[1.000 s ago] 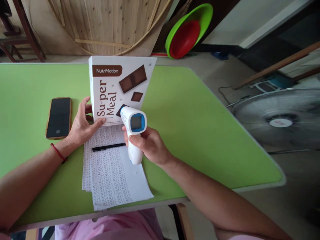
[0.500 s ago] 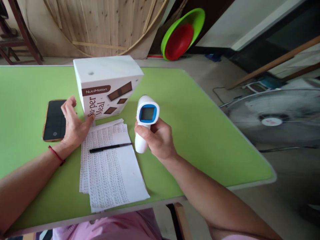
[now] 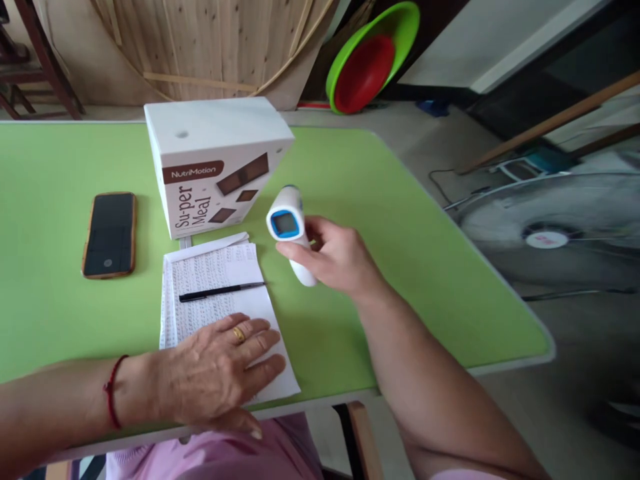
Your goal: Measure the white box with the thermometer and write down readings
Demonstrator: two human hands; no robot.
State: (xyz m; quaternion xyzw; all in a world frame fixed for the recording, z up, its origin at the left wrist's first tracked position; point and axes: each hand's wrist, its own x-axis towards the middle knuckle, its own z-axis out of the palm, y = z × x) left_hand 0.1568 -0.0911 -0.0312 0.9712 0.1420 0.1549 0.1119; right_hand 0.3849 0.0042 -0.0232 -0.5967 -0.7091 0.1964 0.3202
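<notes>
On the green table (image 3: 350, 200), from left to right, the left hand (image 3: 220, 373) lay flat and open on the printed sheets (image 3: 220, 293), while the right hand (image 3: 340, 257) clasped the infrared thermometer (image 3: 290, 227), its handle slanting down-right, just right of the Su-per Meal box (image 3: 215, 167).

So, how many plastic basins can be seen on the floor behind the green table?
2. A large green plastic basin leans against the dark wall behind the table, and a smaller red plastic basin sits nested inside it. Others may be hidden.
</notes>
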